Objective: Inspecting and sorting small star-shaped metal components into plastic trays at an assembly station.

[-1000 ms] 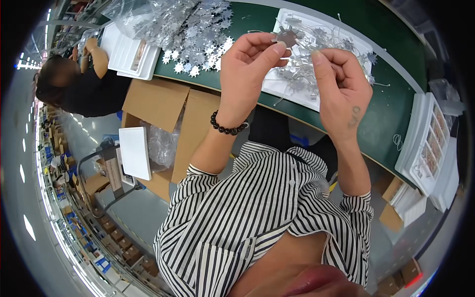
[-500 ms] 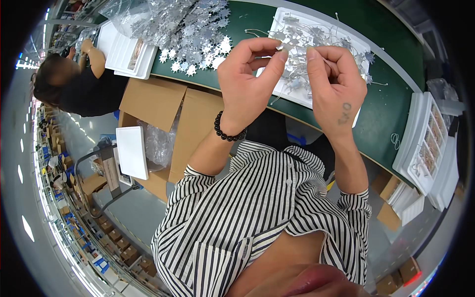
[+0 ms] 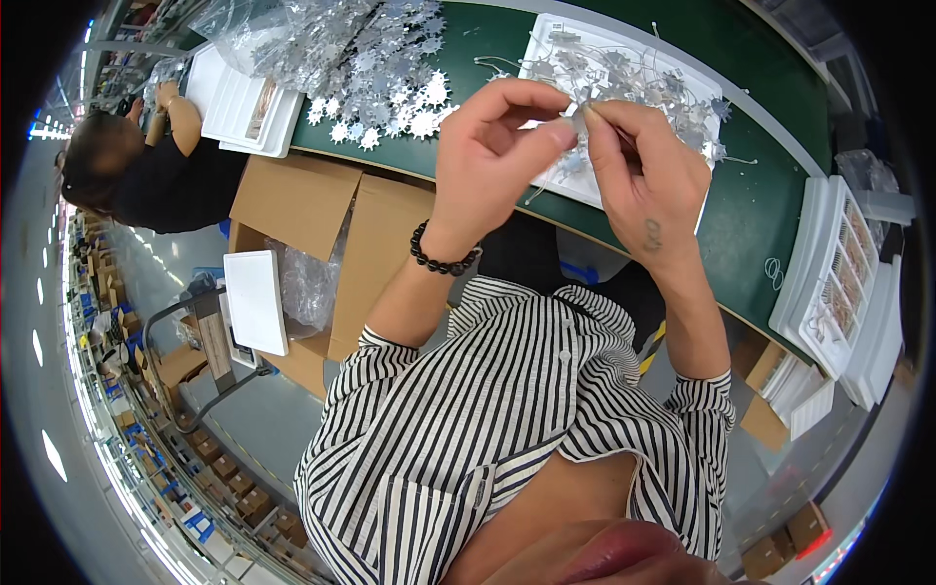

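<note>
Over the white tray [image 3: 534,57], my two hands meet at a small silver-grey piece [image 3: 585,100], mostly covered by fingertips. My right hand [image 3: 651,180] pinches it between thumb and index finger. Curled in from the other side, my left hand [image 3: 487,161] is closed at the same piece, its thumb slightly smeared by motion. Several silver star-shaped pieces with thin pale cords [image 3: 634,73] lie tangled in the tray. Left of it, a heap of silver star-shaped pieces [image 3: 375,93] lies on the green table, partly in clear plastic.
Stacked white trays [image 3: 824,283] stand at the table's right end, near a small loop of cord [image 3: 773,274]. An open cardboard box [image 3: 292,200] with clear plastic and a white tray [image 3: 255,302] is at my left. Beyond, a person in black [image 3: 175,180] works beside white trays [image 3: 244,107].
My right hand has shifted left and its fingertips now close on the piece. My left thumb has moved down from its index fingertip. The view has shifted slightly.
</note>
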`<state>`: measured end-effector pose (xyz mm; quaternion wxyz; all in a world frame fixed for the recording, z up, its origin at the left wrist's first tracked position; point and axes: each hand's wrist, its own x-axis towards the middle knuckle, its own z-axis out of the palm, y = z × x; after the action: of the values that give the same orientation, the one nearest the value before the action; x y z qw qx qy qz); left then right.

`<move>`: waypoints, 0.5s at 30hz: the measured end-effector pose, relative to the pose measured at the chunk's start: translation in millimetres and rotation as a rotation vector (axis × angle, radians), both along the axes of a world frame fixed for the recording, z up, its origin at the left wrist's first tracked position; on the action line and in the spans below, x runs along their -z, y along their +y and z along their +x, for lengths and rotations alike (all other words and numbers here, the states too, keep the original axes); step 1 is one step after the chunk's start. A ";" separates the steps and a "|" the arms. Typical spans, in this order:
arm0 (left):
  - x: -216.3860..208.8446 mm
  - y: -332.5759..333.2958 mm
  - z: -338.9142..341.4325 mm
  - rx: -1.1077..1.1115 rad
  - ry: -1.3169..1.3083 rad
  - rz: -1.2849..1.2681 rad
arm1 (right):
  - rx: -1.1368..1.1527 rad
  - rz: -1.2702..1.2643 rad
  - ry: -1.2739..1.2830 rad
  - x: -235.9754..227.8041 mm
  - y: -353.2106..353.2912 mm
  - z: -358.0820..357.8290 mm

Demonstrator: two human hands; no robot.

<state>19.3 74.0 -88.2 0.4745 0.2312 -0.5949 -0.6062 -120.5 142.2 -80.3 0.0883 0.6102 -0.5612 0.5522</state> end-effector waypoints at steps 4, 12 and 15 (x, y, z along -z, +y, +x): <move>5.2 -0.6 -1.2 0.206 0.181 0.488 | -0.137 0.079 -0.287 11.7 13.5 -0.7; 9.5 4.5 -17.1 0.285 0.017 0.490 | -0.187 0.286 -0.683 26.7 45.4 -13.8; 12.2 7.9 -24.1 0.259 -0.093 0.384 | -0.196 0.353 -0.930 26.2 53.6 -17.3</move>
<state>-4.8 81.9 -100.4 0.3123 0.2665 -0.5146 -0.7527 -137.8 195.8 -106.4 -0.3278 0.3548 -0.5662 0.6679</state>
